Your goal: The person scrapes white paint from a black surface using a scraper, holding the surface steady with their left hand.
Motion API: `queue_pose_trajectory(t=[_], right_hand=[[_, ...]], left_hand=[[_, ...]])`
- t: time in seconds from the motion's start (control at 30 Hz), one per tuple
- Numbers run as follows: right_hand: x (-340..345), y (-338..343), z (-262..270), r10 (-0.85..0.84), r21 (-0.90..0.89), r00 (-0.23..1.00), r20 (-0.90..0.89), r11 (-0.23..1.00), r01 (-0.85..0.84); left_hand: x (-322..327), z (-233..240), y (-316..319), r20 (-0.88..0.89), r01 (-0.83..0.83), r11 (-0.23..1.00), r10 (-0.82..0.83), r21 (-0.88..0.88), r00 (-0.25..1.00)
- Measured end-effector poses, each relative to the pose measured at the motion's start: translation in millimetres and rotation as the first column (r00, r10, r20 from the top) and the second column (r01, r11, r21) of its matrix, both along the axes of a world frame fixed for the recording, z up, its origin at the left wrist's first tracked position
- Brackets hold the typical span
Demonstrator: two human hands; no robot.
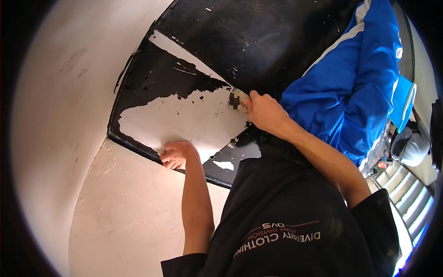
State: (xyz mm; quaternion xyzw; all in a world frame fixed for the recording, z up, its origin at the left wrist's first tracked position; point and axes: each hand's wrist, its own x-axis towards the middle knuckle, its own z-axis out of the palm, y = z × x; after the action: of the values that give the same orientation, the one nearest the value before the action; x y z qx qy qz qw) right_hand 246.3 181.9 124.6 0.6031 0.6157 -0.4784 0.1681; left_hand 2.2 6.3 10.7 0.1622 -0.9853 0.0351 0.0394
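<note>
My right hand grips a flat scraper-like tool crusted with pale and dark residue, its far end against the surface near a seam. My left hand rests at the near-left edge of the surface, fingers curled down; whether it holds something is hidden. Between and beyond the hands spreads a bare pale patch with a ragged border. Around it lies a black coating, with a narrow pale strip running towards the tool. Smaller pale spots lie close to my shirt.
A pale wall curves along the left, and a rough pale surface borders the black edge below. My legs in blue trousers extend to the upper right. Beyond them are a light-blue bucket, another person and steps.
</note>
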Motion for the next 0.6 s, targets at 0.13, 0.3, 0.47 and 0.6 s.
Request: queue_pose_trajectory(t=[0.13, 0.3, 0.47, 0.6], right_hand=[[0.7, -4.8, -6.3, -0.026, 0.035, 0.999, -0.019, 0.999, 0.026], [-2.3, -0.6, -10.7, -0.019, -0.005, 0.999, -0.040, 1.000, 0.019], [-9.4, 2.9, -20.2, -0.026, -0.006, 0.997, -0.068, 1.000, 0.026], [-37.2, 16.4, -19.0, -0.013, -0.093, 1.000, -0.016, 0.996, 0.012]], left_hand=[[0.3, -1.0, -0.6, 0.010, 0.006, 1.000, -0.006, 0.003, 1.000], [2.2, 4.5, 6.1, -0.003, -0.011, 1.000, 0.011, 0.021, 1.000], [2.1, 3.4, -1.8, -0.006, 0.000, 1.000, 0.000, 0.015, 1.000], [-4.1, 2.0, -6.0, 0.004, -0.012, 1.000, 0.012, -0.007, 1.000]])
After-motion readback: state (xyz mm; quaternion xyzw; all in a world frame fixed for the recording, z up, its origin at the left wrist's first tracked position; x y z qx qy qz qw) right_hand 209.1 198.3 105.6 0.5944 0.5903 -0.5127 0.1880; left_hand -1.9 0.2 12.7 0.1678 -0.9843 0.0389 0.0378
